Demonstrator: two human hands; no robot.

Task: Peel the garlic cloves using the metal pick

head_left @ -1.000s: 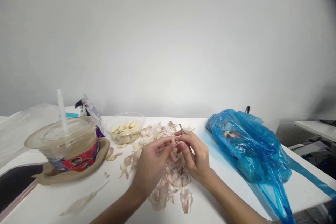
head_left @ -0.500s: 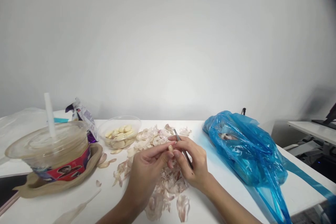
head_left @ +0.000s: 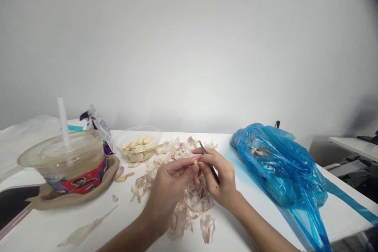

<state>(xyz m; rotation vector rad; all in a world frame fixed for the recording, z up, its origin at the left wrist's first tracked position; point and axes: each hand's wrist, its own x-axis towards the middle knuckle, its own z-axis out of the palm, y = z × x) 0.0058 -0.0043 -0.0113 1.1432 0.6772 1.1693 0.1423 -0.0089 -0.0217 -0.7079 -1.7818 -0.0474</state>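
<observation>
My left hand (head_left: 168,187) pinches a small garlic clove (head_left: 195,163) between thumb and fingertips over a heap of papery garlic skins (head_left: 189,201). Against the clove works my right hand (head_left: 220,179), fingers closed round a thin dark metal tool (head_left: 206,157) whose tip sticks up past the knuckles. Both hands meet at the middle of the white table (head_left: 251,208). A clear bowl of peeled cloves (head_left: 138,145) sits behind and to the left of them.
A lidded plastic cup with a straw (head_left: 69,161) stands on a brown holder at the left, a snack wrapper (head_left: 99,126) behind it. A crumpled blue plastic bag (head_left: 280,165) lies at the right. A dark tablet (head_left: 14,204) lies at the left edge.
The camera shifted slightly; the hands stay together at the clove, with the right hand's tool working at it. Nothing was let go.
</observation>
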